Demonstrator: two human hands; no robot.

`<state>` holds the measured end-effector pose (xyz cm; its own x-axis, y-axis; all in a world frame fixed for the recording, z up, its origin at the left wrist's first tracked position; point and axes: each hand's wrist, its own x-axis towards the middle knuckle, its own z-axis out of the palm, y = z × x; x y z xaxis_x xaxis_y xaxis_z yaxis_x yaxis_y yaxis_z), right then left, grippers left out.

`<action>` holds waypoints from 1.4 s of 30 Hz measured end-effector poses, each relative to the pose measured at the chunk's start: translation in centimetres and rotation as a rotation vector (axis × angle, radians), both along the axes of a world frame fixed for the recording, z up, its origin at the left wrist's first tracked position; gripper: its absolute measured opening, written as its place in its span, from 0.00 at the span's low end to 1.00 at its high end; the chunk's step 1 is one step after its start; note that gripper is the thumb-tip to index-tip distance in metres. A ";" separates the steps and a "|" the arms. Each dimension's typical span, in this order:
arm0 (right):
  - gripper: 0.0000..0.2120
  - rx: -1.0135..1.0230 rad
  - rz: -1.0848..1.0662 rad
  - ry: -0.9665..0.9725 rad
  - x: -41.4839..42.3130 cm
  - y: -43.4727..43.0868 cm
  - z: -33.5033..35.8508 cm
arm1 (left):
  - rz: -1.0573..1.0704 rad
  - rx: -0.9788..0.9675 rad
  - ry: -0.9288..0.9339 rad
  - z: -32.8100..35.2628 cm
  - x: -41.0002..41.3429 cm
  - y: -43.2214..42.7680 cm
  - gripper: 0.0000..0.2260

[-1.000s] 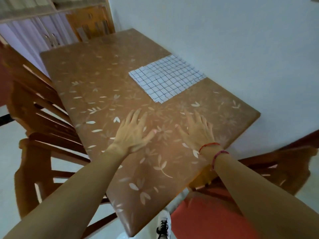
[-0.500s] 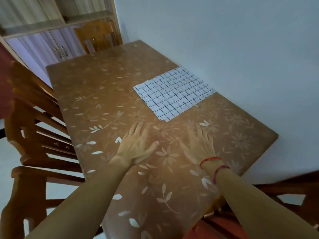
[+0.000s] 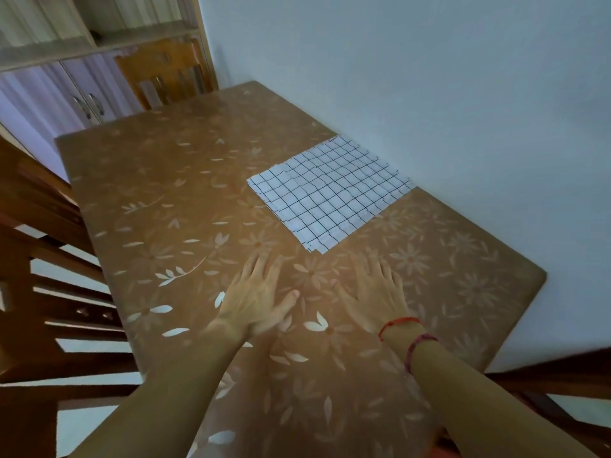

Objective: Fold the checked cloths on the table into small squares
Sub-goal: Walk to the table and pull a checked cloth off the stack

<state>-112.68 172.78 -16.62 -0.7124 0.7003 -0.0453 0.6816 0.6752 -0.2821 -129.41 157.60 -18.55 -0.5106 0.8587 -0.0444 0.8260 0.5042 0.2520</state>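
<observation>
A stack of white cloths with a black check (image 3: 329,192) lies flat on the brown flower-patterned table (image 3: 172,200), close to the wall on the right. Layered edges show at its near corner. My left hand (image 3: 259,297) lies palm down on the table with fingers spread, a short way in front of the stack's near corner. My right hand (image 3: 377,292) lies flat beside it, also with straight fingers, red threads round its wrist. Neither hand touches the cloths or holds anything.
A pale blue wall (image 3: 429,77) runs along the table's right edge. Wooden chairs stand at the left (image 3: 49,292), at the far end (image 3: 165,74) and at the lower right (image 3: 545,375). A cupboard with handles (image 3: 82,104) stands behind.
The camera has tilted up and moved closer, so the table and cloths sit lower in view. Both hands stay flat on the table, a little nearer the stack.
</observation>
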 end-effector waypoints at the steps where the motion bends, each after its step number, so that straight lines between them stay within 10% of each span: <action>1: 0.29 -0.019 0.000 -0.001 -0.7 0.6 -0.6 | 0.000 0.005 -0.005 -0.6 -0.7 0.4 0.38; 35: 0.33 0.100 0.082 -0.026 -15.7 16.0 -17.8 | 0.008 0.031 -0.043 -15.9 -13.3 19.2 0.31; 42: 0.32 0.148 0.107 -0.035 -15.5 15.4 -17.7 | 0.019 0.253 0.066 -16.5 -12.8 19.3 0.10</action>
<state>-128.14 188.21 -34.36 -0.7831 0.6213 0.0268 0.6112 0.7768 -0.1518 -142.21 176.89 -35.09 -0.5216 0.8283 0.2045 0.8357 0.4477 0.3180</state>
